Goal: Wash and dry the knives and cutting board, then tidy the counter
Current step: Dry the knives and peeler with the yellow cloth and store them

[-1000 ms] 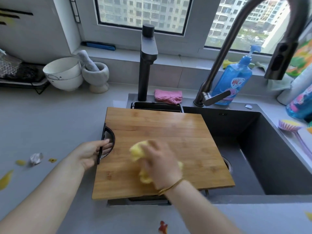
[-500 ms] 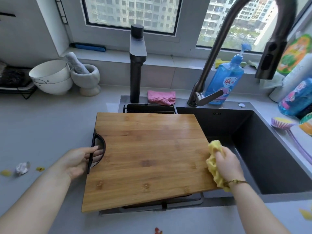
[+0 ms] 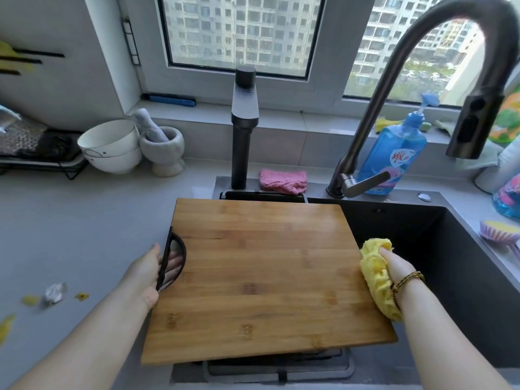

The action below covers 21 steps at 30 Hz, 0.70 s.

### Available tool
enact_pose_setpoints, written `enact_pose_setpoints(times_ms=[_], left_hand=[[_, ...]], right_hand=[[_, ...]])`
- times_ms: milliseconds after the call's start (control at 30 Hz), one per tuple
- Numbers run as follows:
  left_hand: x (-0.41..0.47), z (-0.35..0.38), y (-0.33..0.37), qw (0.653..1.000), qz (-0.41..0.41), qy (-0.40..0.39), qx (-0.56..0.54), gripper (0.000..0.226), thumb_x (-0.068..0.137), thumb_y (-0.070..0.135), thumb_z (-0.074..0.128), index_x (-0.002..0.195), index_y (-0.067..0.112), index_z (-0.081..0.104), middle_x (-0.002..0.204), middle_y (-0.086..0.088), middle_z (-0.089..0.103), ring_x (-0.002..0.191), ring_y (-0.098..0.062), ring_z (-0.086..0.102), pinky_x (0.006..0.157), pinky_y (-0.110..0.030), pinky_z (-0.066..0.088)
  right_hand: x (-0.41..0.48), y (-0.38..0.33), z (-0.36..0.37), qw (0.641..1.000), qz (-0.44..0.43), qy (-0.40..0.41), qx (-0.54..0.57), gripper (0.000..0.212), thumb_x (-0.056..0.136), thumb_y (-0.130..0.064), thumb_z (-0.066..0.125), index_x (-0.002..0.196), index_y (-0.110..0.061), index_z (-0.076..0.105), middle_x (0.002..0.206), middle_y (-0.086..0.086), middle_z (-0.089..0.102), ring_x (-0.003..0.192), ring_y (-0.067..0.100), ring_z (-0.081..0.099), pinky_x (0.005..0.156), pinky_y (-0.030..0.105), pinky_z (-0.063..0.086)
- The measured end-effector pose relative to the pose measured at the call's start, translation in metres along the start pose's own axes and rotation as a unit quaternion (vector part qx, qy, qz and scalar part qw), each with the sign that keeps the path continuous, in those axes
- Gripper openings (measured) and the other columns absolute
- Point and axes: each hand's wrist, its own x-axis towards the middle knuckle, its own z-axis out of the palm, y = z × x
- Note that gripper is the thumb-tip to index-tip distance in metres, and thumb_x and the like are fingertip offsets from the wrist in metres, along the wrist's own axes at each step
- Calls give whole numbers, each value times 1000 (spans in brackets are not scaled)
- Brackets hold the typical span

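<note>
Board [image 3: 267, 277] rests flat, its left end beside the worktop [image 3: 70, 220]. The left hand [image 3: 143, 274] grips the black handle [image 3: 172, 258] there, fingers hooked through the cut-out. At the right edge, the right hand [image 3: 399, 268] clutches a bunched cloth [image 3: 375, 280] over the sink [image 3: 455, 277] that the board spans. It looks stiff, fairly heavy and probably slick when wet, so the handle is the sure hold.

View: head-worn wide-angle camera, facing forward and down.
Nearness: close above left hand [image 3: 143, 273] and right hand [image 3: 396, 267].
Between their fingers: cutting board [image 3: 261, 274], mid-frame.
Beyond the fingers: window [image 3: 239, 32], top edge.
</note>
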Motion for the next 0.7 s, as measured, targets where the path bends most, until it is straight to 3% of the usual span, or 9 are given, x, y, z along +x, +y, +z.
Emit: enact_pose_setpoints(times_ms=[67, 100, 133, 200, 267, 367, 533, 633, 700], left_hand=[[-1, -1, 1, 1000, 12, 1, 1, 45, 101, 38, 22, 115, 7, 51, 82, -10, 69, 84, -12, 69, 67, -18, 50], [-1, -2, 3, 1000, 19, 3, 3, 48, 101, 40, 21, 109, 7, 55, 97, -12, 67, 100, -15, 65, 76, -21, 47], [-2, -2, 6, 1000, 25, 7, 3, 50, 101, 41, 20, 100, 7, 56, 115, -14, 61, 115, -21, 56, 84, -26, 42], [-3, -2, 11, 999, 42, 19, 10, 54, 100, 45, 18, 99, 7, 57, 124, -14, 54, 118, -26, 51, 87, -31, 38], [-8, -3, 17, 998, 61, 24, 11, 57, 98, 49, 18, 114, 9, 56, 115, -12, 57, 100, -24, 56, 85, -33, 38], [-14, -7, 23, 996, 78, 32, -1, 56, 97, 53, 18, 99, 11, 57, 93, -6, 60, 79, -19, 56, 71, -31, 43], [-27, -15, 27, 992, 118, 26, -32, 52, 96, 55, 24, 73, 17, 52, 54, 1, 64, 64, -14, 56, 58, -27, 39], [-31, -18, 27, 987, 141, 18, -70, 47, 95, 53, 31, 67, 19, 48, 38, 8, 56, 40, -7, 54, 56, -23, 37], [-33, -19, 28, 980, 177, 8, -90, 40, 92, 50, 41, 64, 23, 51, 45, 10, 57, 45, -5, 54, 61, -21, 40]], right_hand=[[-3, -10, 0, 1000, -23, 13, 11, 45, 93, -27, 49, 127, 2, 48, 125, 21, 54, 109, 32, 51, 97, 38, 37], [-3, -16, 0, 999, -36, 11, 25, 45, 94, -25, 46, 128, 4, 46, 120, 22, 55, 111, 33, 51, 100, 39, 36], [-6, -22, 1, 998, -44, 7, 43, 46, 96, -24, 42, 130, 6, 44, 105, 22, 58, 105, 34, 52, 100, 39, 36], [-11, -29, 1, 995, -63, 5, 75, 43, 97, -25, 39, 127, 5, 46, 72, 11, 48, 74, 27, 49, 85, 38, 43], [-17, -28, -1, 989, -51, -11, 141, 30, 95, -32, 43, 102, -7, 60, 57, 10, 54, 63, 17, 47, 61, 31, 42], [-23, -19, -3, 970, -60, -44, 230, 31, 93, -38, 43, 76, -17, 58, 48, 0, 61, 62, 16, 53, 56, 28, 40], [-34, -9, -7, 947, -81, -80, 301, 40, 94, -43, 37, 78, -15, 60, 45, -4, 60, 39, 9, 59, 56, 26, 43], [-40, -7, -11, 941, -114, -110, 299, 44, 94, -47, 34, 79, -17, 63, 55, 0, 65, 54, 15, 64, 57, 26, 47], [-43, -6, -13, 939, -128, -106, 301, 44, 92, -51, 36, 81, -18, 62, 57, -1, 67, 67, 19, 61, 61, 29, 44]])
